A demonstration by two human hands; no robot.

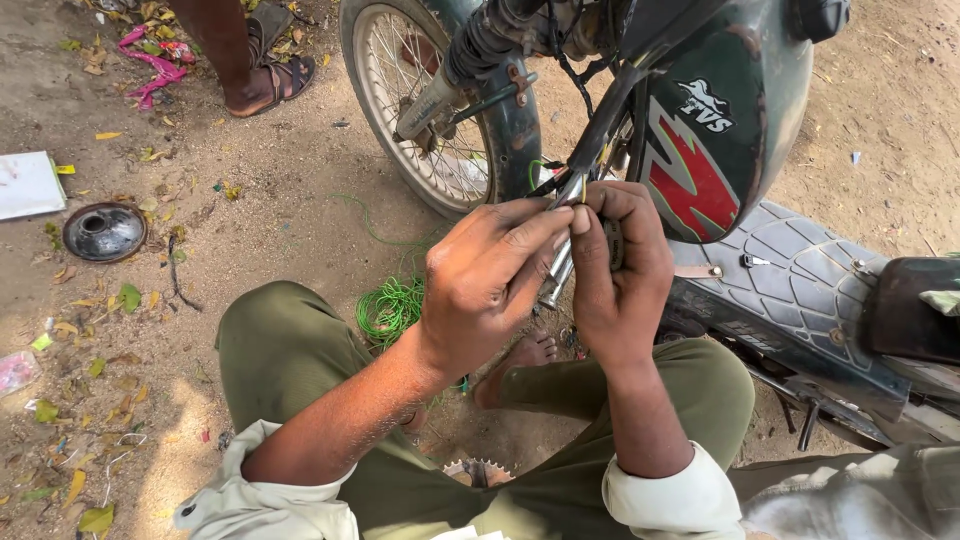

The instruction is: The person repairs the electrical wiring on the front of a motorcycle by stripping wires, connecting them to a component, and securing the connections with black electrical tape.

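Note:
I squat beside a dark green moped [720, 110]. My left hand [485, 285] and my right hand [620, 275] meet at a bundle of thin wires [568, 190] coming down along the moped's frame tube. Fingertips of both hands pinch the wires just below the tank. A shiny metal tube [556, 280] runs down between my palms. My right hand also curls around something dark that its fingers mostly hide. My green-trousered knees sit below the hands.
The spoked front wheel [420, 110] stands ahead. A coil of green wire [390, 308] lies on the dirt by my foot. A round black metal cover [104, 231] and a white sheet [28, 184] lie left. Another person's sandalled foot [265, 80] stands top left. A sprocket [478, 470] lies between my legs.

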